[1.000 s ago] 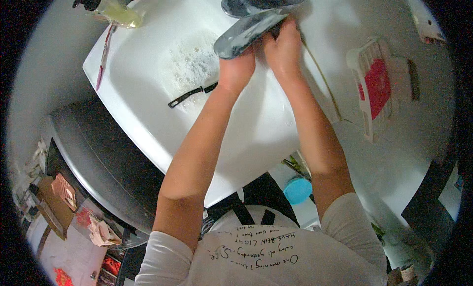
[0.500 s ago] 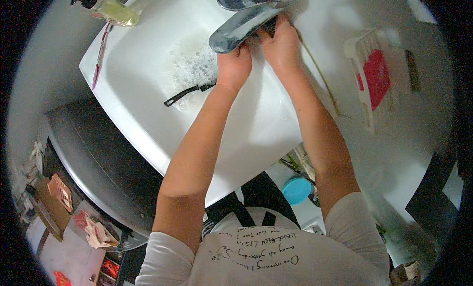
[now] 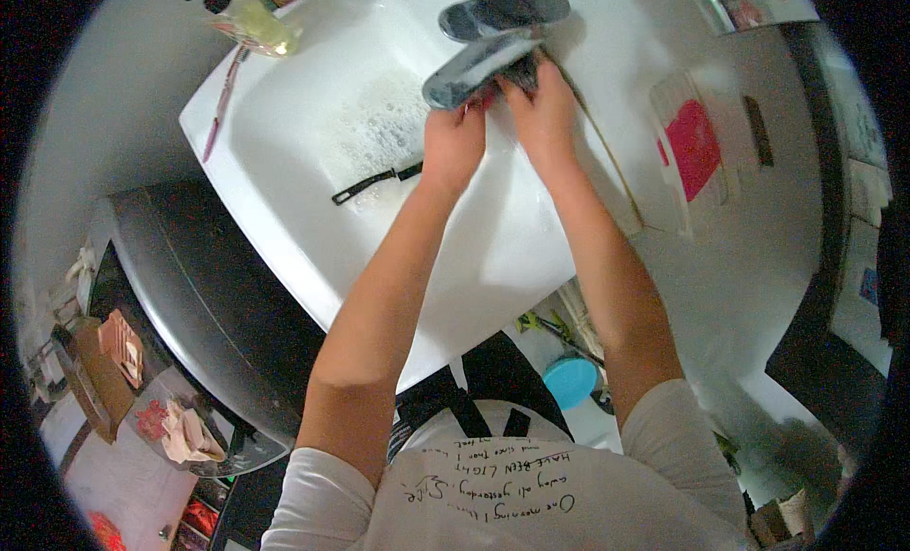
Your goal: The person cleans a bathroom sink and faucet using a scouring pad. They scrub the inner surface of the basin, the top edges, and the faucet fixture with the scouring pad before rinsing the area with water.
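Note:
Over the sink (image 3: 474, 295), a dark grey slipper (image 3: 479, 69) with whitish wet streaks on its sole is held between both hands. My left hand (image 3: 455, 145) is closed on its near left end, with the fingertips partly behind it. At the right end my right hand (image 3: 543, 110) grips beside a black part, perhaps the strap; its fingers are partly hidden. A second dark slipper (image 3: 502, 13) lies just beyond on the sink's far edge. Below my left hand, a black handle (image 3: 365, 185), its other end hidden behind my wrist, lies in the basin near white foam (image 3: 379, 124).
At the sink's upper left corner stand a pump bottle (image 3: 248, 25) of yellow liquid and a pinkish toothbrush (image 3: 226, 105). A black-and-silver appliance (image 3: 199, 266) sits close on the left. To the right is a white rack (image 3: 671, 162) with a pink item (image 3: 694, 148).
The view has shifted, so most things sit a little further right or lower. The held slipper has come away from the second one, and both hands keep their grip.

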The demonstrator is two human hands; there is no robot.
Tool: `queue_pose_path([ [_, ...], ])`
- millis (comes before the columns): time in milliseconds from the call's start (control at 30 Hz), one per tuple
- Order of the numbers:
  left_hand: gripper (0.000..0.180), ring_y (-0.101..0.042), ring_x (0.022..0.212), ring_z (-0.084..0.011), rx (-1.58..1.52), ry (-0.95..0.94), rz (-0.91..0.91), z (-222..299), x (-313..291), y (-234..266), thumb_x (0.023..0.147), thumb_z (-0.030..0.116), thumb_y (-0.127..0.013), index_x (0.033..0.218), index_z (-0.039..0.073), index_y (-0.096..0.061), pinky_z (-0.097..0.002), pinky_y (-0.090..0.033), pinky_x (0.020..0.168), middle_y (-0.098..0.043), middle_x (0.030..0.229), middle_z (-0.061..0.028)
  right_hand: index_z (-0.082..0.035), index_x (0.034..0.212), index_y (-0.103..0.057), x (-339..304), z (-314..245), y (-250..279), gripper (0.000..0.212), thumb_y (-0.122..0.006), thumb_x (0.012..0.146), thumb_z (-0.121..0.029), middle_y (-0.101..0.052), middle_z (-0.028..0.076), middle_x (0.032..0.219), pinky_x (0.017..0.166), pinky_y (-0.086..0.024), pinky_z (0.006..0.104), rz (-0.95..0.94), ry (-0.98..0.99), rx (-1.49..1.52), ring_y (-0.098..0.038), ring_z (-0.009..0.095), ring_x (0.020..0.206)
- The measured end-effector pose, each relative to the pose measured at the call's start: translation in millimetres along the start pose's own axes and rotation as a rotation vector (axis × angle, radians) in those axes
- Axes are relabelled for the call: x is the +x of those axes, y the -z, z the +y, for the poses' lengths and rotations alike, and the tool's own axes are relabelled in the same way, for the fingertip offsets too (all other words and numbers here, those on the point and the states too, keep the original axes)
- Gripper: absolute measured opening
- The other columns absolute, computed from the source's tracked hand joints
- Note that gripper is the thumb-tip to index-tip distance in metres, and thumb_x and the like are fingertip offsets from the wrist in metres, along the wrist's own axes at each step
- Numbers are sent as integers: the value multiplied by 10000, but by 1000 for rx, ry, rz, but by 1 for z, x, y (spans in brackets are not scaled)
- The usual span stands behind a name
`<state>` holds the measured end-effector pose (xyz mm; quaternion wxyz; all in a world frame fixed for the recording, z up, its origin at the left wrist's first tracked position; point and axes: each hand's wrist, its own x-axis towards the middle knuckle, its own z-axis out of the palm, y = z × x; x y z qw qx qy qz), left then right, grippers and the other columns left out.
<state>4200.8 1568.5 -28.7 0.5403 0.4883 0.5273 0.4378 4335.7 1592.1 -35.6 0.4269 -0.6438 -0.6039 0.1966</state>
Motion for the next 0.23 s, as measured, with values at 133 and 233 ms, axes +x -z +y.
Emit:
queue_pose_path([
  [133,439,-556,1272,-245,-521,59,-173,12,-48,1,1023,52,-435,1458,2,-453,-383,-432,1113,-485,1474,-166,36,1122,-576,-45,-23,34,386,-743,869,-203,-646,239,1031,866,-487,478,29,-71,-13,-629,418,979],
  [233,510,-532,1306,-281,-743,184,-157,28,-71,18,1022,65,-459,1519,14,-356,-398,-410,1135,-440,1510,-183,12,1139,-578,-67,-48,44,376,-735,887,-218,-655,200,1166,978,-474,458,94,-107,252,-635,356,1090],
])
